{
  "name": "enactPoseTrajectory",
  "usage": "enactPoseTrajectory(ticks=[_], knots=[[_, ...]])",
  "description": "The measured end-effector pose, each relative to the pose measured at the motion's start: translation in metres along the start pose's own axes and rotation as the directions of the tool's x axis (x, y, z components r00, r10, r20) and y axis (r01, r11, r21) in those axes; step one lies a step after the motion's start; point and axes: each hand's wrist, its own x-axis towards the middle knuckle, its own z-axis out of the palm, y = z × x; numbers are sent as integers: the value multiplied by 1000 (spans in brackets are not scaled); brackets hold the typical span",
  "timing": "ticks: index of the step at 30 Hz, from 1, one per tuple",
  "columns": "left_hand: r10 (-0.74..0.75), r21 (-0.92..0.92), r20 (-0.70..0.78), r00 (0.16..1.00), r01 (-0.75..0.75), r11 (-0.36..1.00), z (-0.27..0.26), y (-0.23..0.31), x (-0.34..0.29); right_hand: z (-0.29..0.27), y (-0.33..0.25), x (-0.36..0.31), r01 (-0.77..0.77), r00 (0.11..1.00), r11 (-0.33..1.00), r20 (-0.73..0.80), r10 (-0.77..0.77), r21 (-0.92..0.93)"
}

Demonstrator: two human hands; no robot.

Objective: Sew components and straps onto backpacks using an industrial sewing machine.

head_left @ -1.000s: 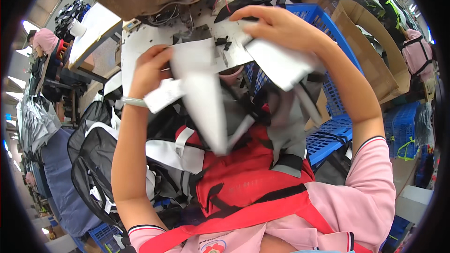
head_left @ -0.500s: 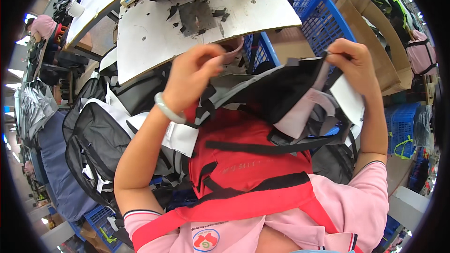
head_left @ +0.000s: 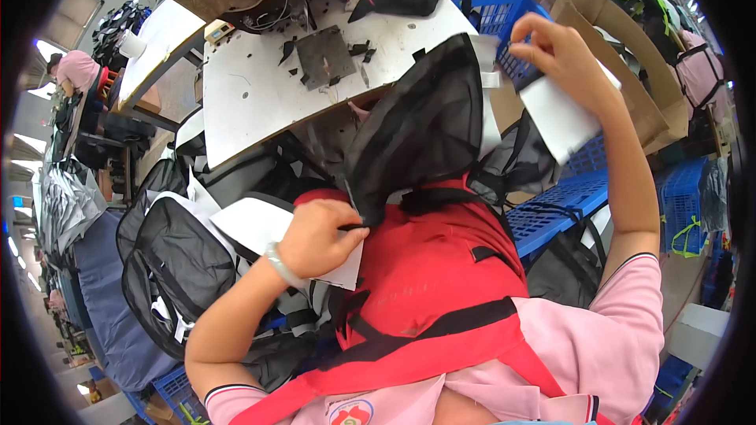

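Note:
My left hand (head_left: 327, 238) pinches the lower corner of a black mesh fabric panel (head_left: 429, 114), which stands up over my red apron (head_left: 441, 267). A light strip runs along the panel's far right edge. My right hand (head_left: 559, 55) is raised just right of the panel's top, apart from it, its thumb and fingers curved with a gap between them. By the right wrist is a white sheet (head_left: 559, 114); whether it is attached to anything I cannot tell. Another white piece (head_left: 256, 224) lies beside and under my left hand.
Ahead stands a white worktable (head_left: 252, 102) with a dark square plate (head_left: 325, 57) and black scraps. Black mesh bag pieces (head_left: 185, 248) are heaped on the left. Blue crates (head_left: 571, 197) and an open cardboard box (head_left: 622, 79) stand on the right.
My left hand has come down and nearer to me. The right hand has risen left and farther off, letting go of the fabric. The mesh panel now stands spread upright.

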Motion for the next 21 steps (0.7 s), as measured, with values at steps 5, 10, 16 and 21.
enactPoseTrajectory(ticks=[5, 10, 16, 21], knots=[[407, -334, -166, 898, -440, 834, -53, 94, 28, -19, -89, -54, 214, 885, 950, 365, -288, 229], [379, -476, -301, 875, -482, 735, -60, 132, 72, -9, -110, -70, 359, 855, 898, 296, -425, 254], [249, -386, -255, 934, -335, 859, -45, 102, 82, 45, -102, -84, -59, 814, 915, 550, -188, 399], [11, -385, -75, 997, -39, 922, -49, 63, 72, 65, -59, -46, 127, 873, 909, 390, -292, 397]])
